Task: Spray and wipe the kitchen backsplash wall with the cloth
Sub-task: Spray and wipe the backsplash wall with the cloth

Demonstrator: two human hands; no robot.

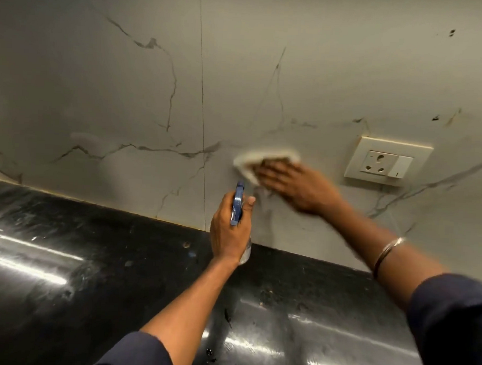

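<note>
At frame centre my right hand point(292, 186) is pressing flat fingers on the white cloth point(252, 162) against the marble backsplash point(127, 92), my left hand point(229, 229) is gripping the spray bottle point(237, 204) just below, and most of the wall looks unwiped.

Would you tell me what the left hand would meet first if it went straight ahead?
Probably the backsplash wall, just below the cloth; the spray bottle the left hand grips would touch first. Nothing seems to lie between, though depth is unclear.

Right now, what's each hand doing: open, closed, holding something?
Left hand: grips the spray bottle.
Right hand: open, flat fingers pressing the cloth to the backsplash wall.
</note>
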